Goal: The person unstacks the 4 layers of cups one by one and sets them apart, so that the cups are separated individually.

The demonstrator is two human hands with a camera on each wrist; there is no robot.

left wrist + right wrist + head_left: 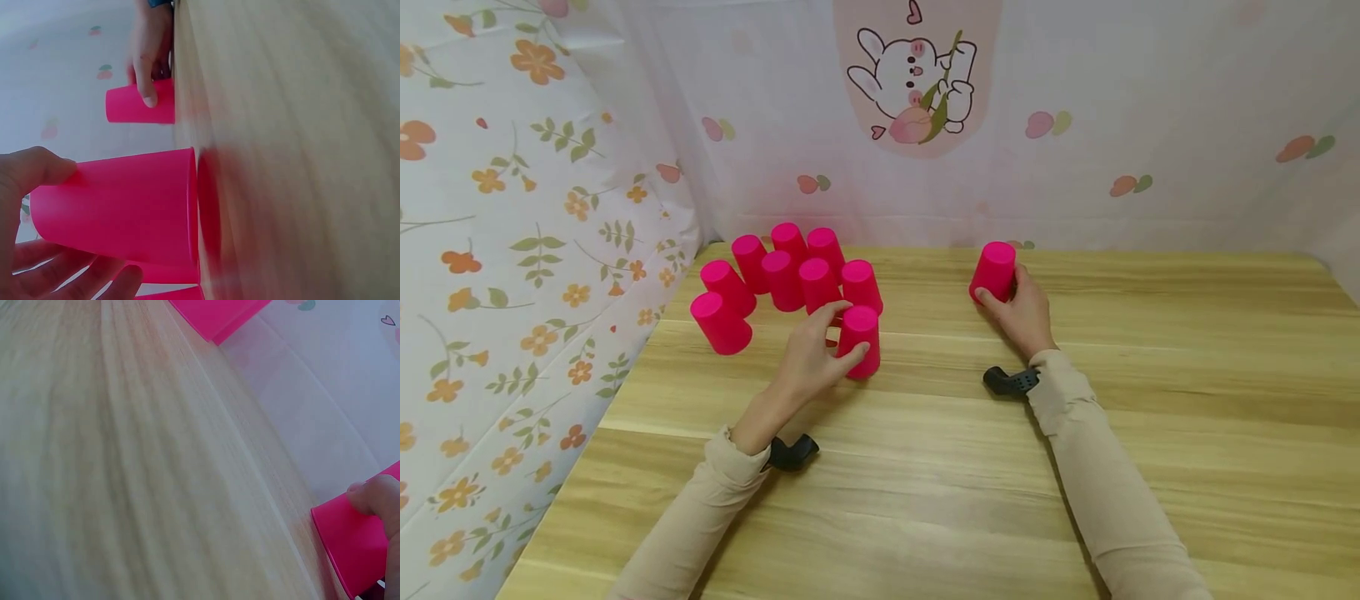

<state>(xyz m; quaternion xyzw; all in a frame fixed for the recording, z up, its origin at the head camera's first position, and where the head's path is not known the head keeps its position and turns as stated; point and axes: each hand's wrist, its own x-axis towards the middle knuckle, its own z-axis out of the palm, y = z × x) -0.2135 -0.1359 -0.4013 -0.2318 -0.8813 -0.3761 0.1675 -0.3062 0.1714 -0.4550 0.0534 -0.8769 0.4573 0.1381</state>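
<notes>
My left hand [808, 358] grips an upside-down pink plastic cup [860, 337] at the front right of a cluster of like cups. In the left wrist view, thumb and fingers lie on opposite sides of this cup [119, 206]. Its rim is close to the wood, with a dark reflection beside it; whether it touches, I cannot tell. Farther right, toward the back edge, my right hand [1024, 312] holds another upside-down pink cup [995, 271]. The right wrist view shows the thumb on that cup [353, 540], its rim at or near the table.
Several more upside-down pink cups [782, 279] stand in a bent group at the back left, the nearest [721, 325] at its left end. The wooden table [910, 500] meets a printed cloth [1075, 67] behind and a flowered cloth [572, 250] on the left.
</notes>
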